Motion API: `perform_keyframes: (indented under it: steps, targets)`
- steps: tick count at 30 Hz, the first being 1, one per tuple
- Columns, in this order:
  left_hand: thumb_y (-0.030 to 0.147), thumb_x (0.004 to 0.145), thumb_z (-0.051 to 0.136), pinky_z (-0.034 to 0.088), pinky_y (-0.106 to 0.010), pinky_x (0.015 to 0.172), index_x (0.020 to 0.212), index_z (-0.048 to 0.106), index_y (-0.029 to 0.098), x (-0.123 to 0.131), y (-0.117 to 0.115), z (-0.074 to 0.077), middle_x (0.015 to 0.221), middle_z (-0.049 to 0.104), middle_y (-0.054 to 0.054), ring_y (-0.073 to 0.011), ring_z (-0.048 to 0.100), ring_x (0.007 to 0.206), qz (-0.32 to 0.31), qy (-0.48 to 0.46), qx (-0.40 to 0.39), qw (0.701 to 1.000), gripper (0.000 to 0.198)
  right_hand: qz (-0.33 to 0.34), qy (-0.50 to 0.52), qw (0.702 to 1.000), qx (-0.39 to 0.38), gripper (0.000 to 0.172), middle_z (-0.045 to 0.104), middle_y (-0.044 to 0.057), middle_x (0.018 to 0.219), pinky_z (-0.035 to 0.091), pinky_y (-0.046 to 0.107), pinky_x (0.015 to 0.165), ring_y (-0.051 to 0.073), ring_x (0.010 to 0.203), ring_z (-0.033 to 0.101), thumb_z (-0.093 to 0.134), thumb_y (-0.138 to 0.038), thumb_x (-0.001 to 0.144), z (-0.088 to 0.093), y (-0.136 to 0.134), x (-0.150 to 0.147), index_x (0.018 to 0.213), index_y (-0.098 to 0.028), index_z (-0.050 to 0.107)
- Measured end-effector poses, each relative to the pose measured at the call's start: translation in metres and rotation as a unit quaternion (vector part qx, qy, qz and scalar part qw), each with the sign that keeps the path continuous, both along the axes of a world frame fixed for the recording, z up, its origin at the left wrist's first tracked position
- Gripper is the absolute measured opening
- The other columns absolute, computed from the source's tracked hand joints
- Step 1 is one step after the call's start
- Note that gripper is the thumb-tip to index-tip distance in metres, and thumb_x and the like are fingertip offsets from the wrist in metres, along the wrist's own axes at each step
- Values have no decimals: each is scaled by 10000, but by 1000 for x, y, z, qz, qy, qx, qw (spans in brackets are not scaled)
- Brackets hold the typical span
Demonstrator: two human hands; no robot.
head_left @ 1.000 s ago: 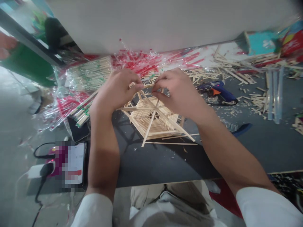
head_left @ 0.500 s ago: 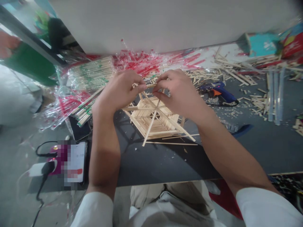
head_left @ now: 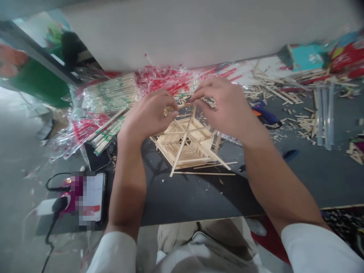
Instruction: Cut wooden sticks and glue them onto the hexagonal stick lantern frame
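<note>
A hexagonal frame of stacked thin wooden sticks [head_left: 167, 146] stands on the dark table, with longer sticks crossing over its middle. At its far side a thin wooden stick [head_left: 185, 105] spans between my two hands. My left hand [head_left: 153, 115] has thumb and fingers closed on the stick's left end. My right hand [head_left: 223, 108] pinches near its right end, close to the tip of a crossing stick. The fingertips partly hide both ends. Two loose sticks [head_left: 203, 173] lie by the frame's near edge.
A blue glue gun [head_left: 265, 115] lies right of my right hand, with clear glue sticks [head_left: 325, 115] farther right. Wrapped sticks [head_left: 110, 91] and red-tipped picks [head_left: 165, 79] fill the back. A phone [head_left: 93, 197] and plugged-in charger [head_left: 51, 204] are at left.
My right hand has shifted slightly right and up, and my left hand slightly right and down. The gap between them is wider, showing more of the stick. The view has tilted a little.
</note>
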State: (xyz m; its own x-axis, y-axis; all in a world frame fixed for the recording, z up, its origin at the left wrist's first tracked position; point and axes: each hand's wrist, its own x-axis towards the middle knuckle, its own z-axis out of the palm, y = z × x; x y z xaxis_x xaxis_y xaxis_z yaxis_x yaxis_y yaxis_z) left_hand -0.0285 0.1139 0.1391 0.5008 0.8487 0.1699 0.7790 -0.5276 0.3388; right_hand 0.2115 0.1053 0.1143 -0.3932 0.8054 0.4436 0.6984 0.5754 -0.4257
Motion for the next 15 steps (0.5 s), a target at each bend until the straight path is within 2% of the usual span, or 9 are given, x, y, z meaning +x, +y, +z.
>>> perform_keyframes:
  steps: [3,5,10,15]
  targets:
    - [323,993,663,592,-371,881,1084,835,243,0,-1,2,1202,805,-99,-236,724,962,-5,-5,1,1000,211,-23,13,1000,5,270,806,83,1207,584,580,1069,351,1198,726,560,-319,1095,7,1,15,1156,-372,818]
    - [325,1002,659,590,-366,862,1096,832,232,0,-2,4,1214,799,-103,-230,723,958,-8,-6,-1,1000,218,-31,12,999,4,262,817,81,1202,592,584,1060,354,1180,740,585,-277,1067,9,2,21,1143,-369,818]
    - [331,1028,631,590,-373,868,1100,826,222,-4,-5,11,1206,786,-100,-235,728,987,-8,-5,2,1000,234,-24,-4,1000,-6,172,822,104,1164,589,554,1069,356,1165,769,682,-160,981,15,1,26,1004,-286,798]
    - [388,1033,618,597,-404,896,1059,826,236,-14,-9,20,1178,794,-96,-244,728,956,10,-5,31,999,259,-42,20,999,0,151,826,67,999,618,548,967,334,997,792,734,-153,919,23,-3,40,843,-282,717]
